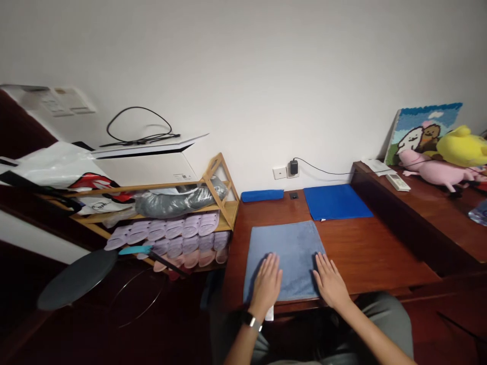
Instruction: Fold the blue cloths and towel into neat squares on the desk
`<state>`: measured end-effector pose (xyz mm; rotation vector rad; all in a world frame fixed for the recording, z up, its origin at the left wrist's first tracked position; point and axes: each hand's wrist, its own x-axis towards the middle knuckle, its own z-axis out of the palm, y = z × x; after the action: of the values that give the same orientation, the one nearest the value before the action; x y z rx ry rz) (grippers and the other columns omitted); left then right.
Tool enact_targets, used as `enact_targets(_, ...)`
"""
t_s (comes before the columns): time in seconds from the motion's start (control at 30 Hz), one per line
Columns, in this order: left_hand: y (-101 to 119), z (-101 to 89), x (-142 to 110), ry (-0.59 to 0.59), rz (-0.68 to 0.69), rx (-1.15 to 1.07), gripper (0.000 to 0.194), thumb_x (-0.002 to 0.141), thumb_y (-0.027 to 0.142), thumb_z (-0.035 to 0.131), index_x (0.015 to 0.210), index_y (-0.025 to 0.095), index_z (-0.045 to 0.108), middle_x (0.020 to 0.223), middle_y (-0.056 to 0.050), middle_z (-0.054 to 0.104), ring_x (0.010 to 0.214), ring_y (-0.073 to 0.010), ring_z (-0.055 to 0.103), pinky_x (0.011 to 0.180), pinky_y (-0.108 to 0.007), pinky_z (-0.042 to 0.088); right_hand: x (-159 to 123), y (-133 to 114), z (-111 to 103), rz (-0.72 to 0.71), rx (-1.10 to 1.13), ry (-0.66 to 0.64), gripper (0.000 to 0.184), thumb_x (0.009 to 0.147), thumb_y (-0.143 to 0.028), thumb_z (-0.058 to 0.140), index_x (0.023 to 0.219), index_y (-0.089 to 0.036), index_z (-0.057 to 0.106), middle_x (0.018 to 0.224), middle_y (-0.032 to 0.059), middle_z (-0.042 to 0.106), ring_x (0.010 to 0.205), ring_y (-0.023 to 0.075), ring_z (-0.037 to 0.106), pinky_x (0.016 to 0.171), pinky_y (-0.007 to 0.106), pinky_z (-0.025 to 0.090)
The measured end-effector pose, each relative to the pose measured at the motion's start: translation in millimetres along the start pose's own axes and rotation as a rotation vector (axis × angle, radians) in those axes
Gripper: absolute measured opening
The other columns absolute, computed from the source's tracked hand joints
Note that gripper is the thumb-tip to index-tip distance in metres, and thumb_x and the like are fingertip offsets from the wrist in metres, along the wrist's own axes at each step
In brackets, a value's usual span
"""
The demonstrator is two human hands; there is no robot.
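A grey-blue cloth (289, 243) lies spread flat near the front edge of the wooden desk (365, 253). On its left part rests my left hand (268, 281), palm down with the fingers stretched forward. My right hand (330, 279) lies flat over the cloth's right edge, fingers extended. Neither hand grips anything. A white tag (270, 313) hangs from the cloth's front edge, beside my left wrist. Farther back and to the right is a bright blue cloth (337, 201), laid flat. A narrow folded blue cloth (262, 195) sits along the wall at the back left.
A black plug (293, 167) with a cable is in the wall socket. On the raised surface to the right are plush toys (433, 170), a remote control (397, 182) and a picture (422, 132). Left of the desk stands a rack (228, 208) with slippers; a round stool (78, 279) is nearby.
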<state>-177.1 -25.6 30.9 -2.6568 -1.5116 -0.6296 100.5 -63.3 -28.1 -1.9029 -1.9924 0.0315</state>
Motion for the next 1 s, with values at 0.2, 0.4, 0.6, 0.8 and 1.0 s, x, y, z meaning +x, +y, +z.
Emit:
enact_targets(0.2, 57.1, 18.1, 16.8, -0.125, 0.158, -0.056, 0.058, 0.11, 0.044, 0.036, 0.165, 0.027, 0.031, 0.168, -0.005, 0.039, 0.156, -0.0243, 0.035, 0.126, -0.049, 0.035, -20.1, 2.0, 10.2, 0.002, -0.025, -0.001, 0.066, 0.109, -0.05, 0.024, 0.164, -0.015, 0.036, 0.168, 0.0096, 0.038, 0.157, 0.0258, 0.032, 0.127, 0.049, 0.028)
enact_targets(0.4, -19.0, 16.9, -48.3, -0.071, -0.045, 0.101, 0.061, 0.11, 0.041, 0.037, 0.167, 0.026, 0.023, 0.166, -0.008, 0.043, 0.153, -0.0252, 0.04, 0.123, -0.051, 0.04, -18.1, 1.3, 9.6, 0.012, -0.026, -0.008, 0.065, 0.109, -0.048, 0.025, 0.164, -0.015, 0.035, 0.168, 0.0091, 0.035, 0.157, 0.0257, 0.031, 0.128, 0.049, 0.027)
enact_targets(0.6, -67.4, 5.3, -103.2, 0.003, -0.113, 0.201, 0.065, 0.11, 0.034, 0.035, 0.169, 0.023, 0.01, 0.165, -0.01, 0.044, 0.15, -0.0255, 0.045, 0.118, -0.049, 0.047, -18.7, 3.4, 12.7, 0.005, -0.012, 0.001, 0.064, 0.109, -0.047, 0.027, 0.166, -0.018, 0.028, 0.168, 0.0086, 0.035, 0.157, 0.0261, 0.031, 0.128, 0.05, 0.028)
enact_targets(0.8, -63.9, -13.8, -122.9, 0.052, -0.101, 0.213, 0.067, 0.108, 0.027, 0.037, 0.169, 0.025, 0.008, 0.164, -0.009, 0.046, 0.148, -0.0249, 0.048, 0.119, -0.047, 0.047, -24.2, -1.2, -2.8, -0.059, -0.008, 0.072, 0.065, 0.109, -0.041, 0.034, 0.168, -0.021, 0.017, 0.168, 0.0083, 0.036, 0.156, 0.0272, 0.033, 0.127, 0.053, 0.029)
enact_targets(1.0, -46.7, -26.1, -128.7, 0.005, 0.003, 0.18, 0.067, 0.107, 0.03, 0.044, 0.168, 0.028, 0.017, 0.167, -0.005, 0.041, 0.151, -0.0233, 0.044, 0.118, -0.043, 0.048, -58.3, -4.0, -29.6, -0.23, 0.081, 0.042, 0.076, 0.105, -0.034, 0.045, 0.169, -0.034, 0.003, 0.169, 0.0022, 0.033, 0.152, 0.0279, 0.04, 0.125, 0.052, 0.04)
